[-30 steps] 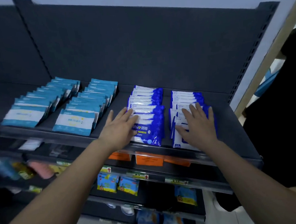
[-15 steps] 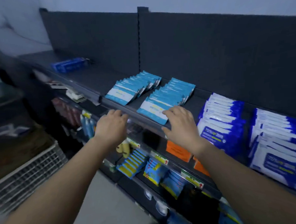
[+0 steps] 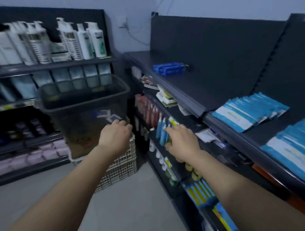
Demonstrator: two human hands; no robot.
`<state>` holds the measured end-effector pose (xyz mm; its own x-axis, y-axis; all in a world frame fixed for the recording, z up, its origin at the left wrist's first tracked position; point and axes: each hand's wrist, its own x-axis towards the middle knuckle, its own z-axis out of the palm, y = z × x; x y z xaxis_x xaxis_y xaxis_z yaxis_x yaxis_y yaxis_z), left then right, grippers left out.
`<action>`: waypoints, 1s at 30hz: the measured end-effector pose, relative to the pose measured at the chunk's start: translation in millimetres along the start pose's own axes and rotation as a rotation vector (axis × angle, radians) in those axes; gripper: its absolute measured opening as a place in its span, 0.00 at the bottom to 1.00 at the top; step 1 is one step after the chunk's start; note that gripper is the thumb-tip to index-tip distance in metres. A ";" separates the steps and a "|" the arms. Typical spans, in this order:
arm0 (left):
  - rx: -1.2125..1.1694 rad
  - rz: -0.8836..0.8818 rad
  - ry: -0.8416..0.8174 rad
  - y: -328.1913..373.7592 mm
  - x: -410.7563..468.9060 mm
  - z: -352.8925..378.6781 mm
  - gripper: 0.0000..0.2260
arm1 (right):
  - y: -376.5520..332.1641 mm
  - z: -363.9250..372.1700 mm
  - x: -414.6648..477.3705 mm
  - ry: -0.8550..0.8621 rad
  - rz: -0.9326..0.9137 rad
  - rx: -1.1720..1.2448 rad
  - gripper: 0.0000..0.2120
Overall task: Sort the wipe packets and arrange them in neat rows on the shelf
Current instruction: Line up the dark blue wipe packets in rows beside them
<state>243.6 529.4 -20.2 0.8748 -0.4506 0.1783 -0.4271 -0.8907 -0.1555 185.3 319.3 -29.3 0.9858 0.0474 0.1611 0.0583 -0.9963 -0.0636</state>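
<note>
Both arms reach out in front of the person. The left hand (image 3: pixel 116 135) is by the lower corner of a dark bin (image 3: pixel 84 101). Its fingers are bent and the tips are hidden, so I cannot tell if it touches the bin or holds anything. The right hand (image 3: pixel 183 142) is in the air in front of a lower shelf, near some blue tubes (image 3: pixel 162 130). Its fingers are stretched forward, a little apart, and they hold nothing.

The wipe packets are on the top shelf (image 3: pixel 199 84) to the right. One row of light blue packets (image 3: pixel 248 113) lies by the front edge of the shelf, each packet leaning on the next. A second row of light blue packets (image 3: pixel 294 148) lies beside it, nearer the right end. A dark blue pack (image 3: pixel 168 68) lies alone at the far left end, well apart from the rows.

The bin sits on a brown box (image 3: pixel 82 145) above a white crate (image 3: pixel 122 166). White bottles (image 3: pixel 43 43) stand on another shelf behind. They look blurry.
</note>
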 end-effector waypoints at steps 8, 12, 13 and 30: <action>0.012 -0.125 -0.027 -128.8 21.0 25.0 0.14 | -96.8 31.4 116.2 -0.042 -0.152 0.026 0.21; 0.014 -0.189 -0.010 -175.3 39.5 33.2 0.12 | -130.3 41.0 169.2 -0.055 -0.208 0.029 0.23; 0.010 -0.208 0.004 -186.0 46.4 35.8 0.11 | -136.4 43.1 182.5 -0.057 -0.219 0.026 0.22; -0.014 -0.337 -0.033 -327.0 245.7 110.3 0.12 | -173.0 94.9 452.2 -0.051 -0.307 0.084 0.21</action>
<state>623.4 716.6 -32.7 0.9741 -0.1286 0.1862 -0.1155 -0.9901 -0.0794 635.9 520.0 -38.8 0.9266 0.3505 0.1361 0.3650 -0.9255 -0.1011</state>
